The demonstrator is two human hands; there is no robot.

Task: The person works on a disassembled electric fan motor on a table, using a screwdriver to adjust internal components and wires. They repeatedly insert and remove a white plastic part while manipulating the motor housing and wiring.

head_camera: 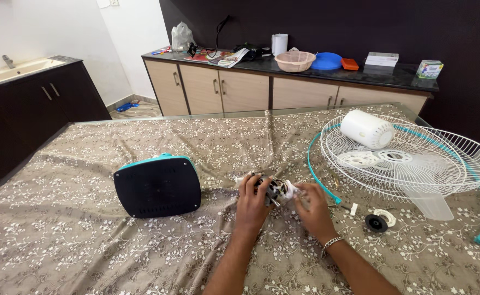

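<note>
our left hand and right hand on the desk, fingers curled around what looks like a small fan motor, blue fan base beside, white fan cage near

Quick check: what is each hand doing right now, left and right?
Left hand: closed on the small fan motor, gripping it from the left.
Right hand: fingers on the motor's right end; whether it grips fully cannot be told.
</note>
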